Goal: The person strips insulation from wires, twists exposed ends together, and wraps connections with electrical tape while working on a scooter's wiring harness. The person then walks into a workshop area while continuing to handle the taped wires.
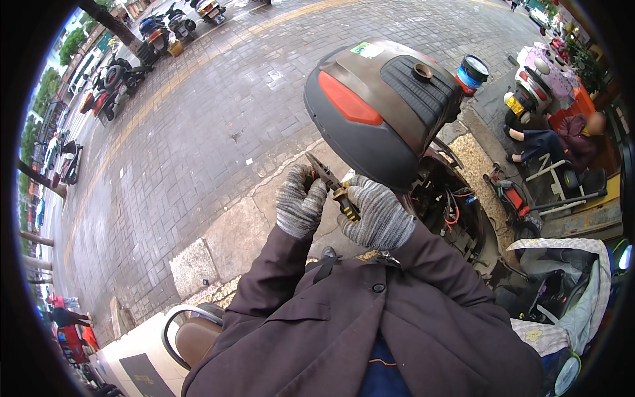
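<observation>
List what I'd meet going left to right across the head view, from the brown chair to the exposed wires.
Brown chair, gloved left hand, yellow-and-black pliers, gloved right hand, exposed wires.

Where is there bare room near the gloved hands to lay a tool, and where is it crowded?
Widest: the grey brick paving, between the parked scooters and the pale slabs. Smaller: the slab just left of the left hand, bordered by that paving. Crowded: right of the right hand, where coloured wires crowd the opening below the top box.
</observation>
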### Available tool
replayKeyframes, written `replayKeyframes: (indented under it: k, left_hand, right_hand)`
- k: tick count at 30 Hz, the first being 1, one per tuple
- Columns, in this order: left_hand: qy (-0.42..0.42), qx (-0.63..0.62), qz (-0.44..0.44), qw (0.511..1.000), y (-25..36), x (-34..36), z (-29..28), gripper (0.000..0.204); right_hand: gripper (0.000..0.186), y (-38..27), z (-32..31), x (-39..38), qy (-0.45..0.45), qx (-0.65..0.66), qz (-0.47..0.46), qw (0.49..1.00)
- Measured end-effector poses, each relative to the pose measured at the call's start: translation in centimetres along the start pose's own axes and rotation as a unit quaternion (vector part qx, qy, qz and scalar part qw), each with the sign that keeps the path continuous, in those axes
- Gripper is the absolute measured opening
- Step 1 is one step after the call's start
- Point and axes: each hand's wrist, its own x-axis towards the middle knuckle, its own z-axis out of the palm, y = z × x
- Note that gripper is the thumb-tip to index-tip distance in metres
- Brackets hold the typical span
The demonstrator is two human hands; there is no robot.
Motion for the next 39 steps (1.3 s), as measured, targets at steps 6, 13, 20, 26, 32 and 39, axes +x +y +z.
replayKeyframes:
  k: [6,13,20,26,32,39]
  left_hand:
    - [-0.012,0.039,-0.002,0.999,0.2,0.0,-0.1,0.016]
    - [-0.060,0.019,-0.015,0.998,1.4,-0.2,-0.7,0.015]
    - [-0.090,-0.109,-0.099,0.985,2.2,-0.5,-0.2,0.016]
    - [-0.144,-0.174,-0.095,0.970,1.0,-0.3,-1.4,0.025]
    - [-0.105,-0.198,-0.058,0.973,-0.2,0.7,-0.7,0.050]
    - [-0.099,-0.237,-0.091,0.962,0.0,1.5,0.2,0.051]
  right_hand:
    - [0.024,0.4,-0.2,0.3,0.015,0.029,-0.028,0.999]
    - [0.020,2.1,-2.5,0.0,-0.142,0.360,0.062,0.920]
    - [0.026,4.0,-3.3,-0.5,-0.252,0.599,0.164,0.742]
    - [0.037,4.6,-5.1,-0.7,-0.159,0.678,0.253,0.672]
    - [0.032,4.8,-12.9,3.4,0.008,-0.007,0.025,1.000]
    - [0.050,8.2,-11.8,9.9,0.042,-0.360,0.153,0.919]
